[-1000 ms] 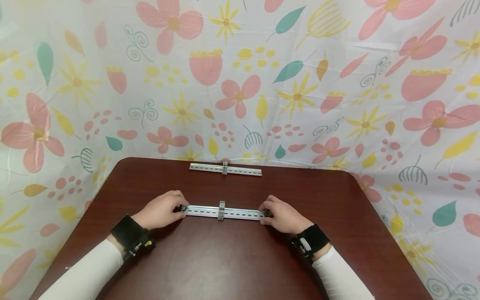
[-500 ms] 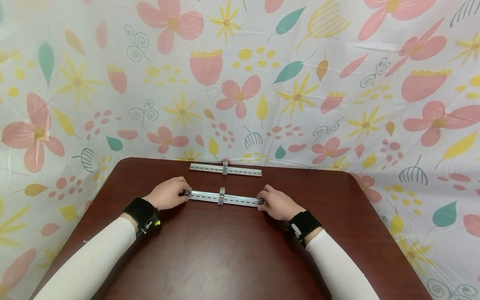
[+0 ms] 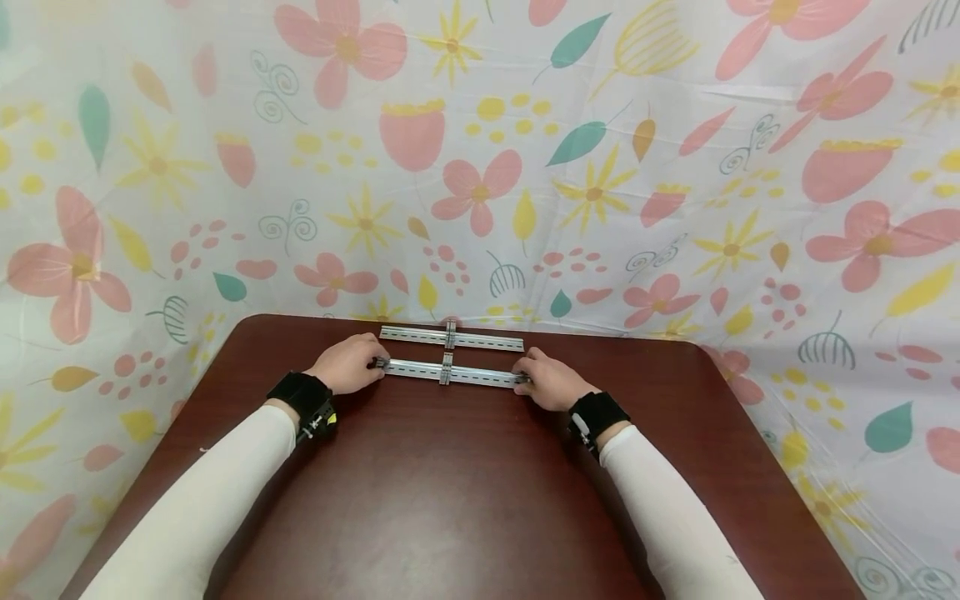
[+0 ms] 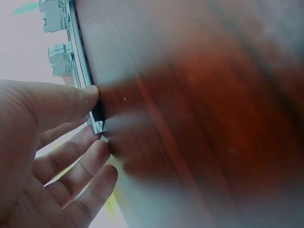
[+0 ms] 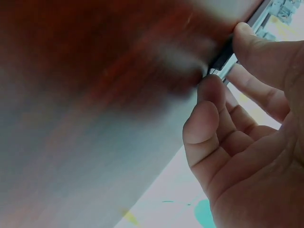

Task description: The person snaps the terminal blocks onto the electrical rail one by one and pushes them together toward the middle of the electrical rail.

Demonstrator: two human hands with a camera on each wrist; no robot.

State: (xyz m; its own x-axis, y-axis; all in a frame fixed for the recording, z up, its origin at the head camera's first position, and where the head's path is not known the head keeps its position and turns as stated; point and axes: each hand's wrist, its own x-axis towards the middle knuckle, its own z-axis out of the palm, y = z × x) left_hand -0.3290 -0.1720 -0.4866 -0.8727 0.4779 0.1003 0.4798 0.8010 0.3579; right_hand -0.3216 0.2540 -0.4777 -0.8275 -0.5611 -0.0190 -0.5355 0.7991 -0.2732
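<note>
A slotted metal DIN rail [image 3: 480, 377] lies across the far part of the table, with a small cluster of grey terminal blocks [image 3: 446, 368] near its middle. My left hand [image 3: 347, 365] pinches the rail's left end; in the left wrist view the thumb [image 4: 85, 99] presses its near edge. At the other end, my right hand [image 3: 553, 382] pinches the rail between thumb [image 5: 256, 45] and fingers. Just behind, a second DIN rail [image 3: 487, 342] lies roughly parallel, carrying its own terminal blocks [image 3: 450, 334]. A narrow strip of table separates the two rails.
The dark red-brown table [image 3: 427, 500] has rounded far corners. Directly behind its far edge hangs a white curtain [image 3: 480, 275] with a floral print. Black straps [image 3: 300, 396] with small cameras sit on both wrists.
Both hands have moved away from the body, carrying the held rail toward the far edge, closer to the second rail. The second rail has stayed put.
</note>
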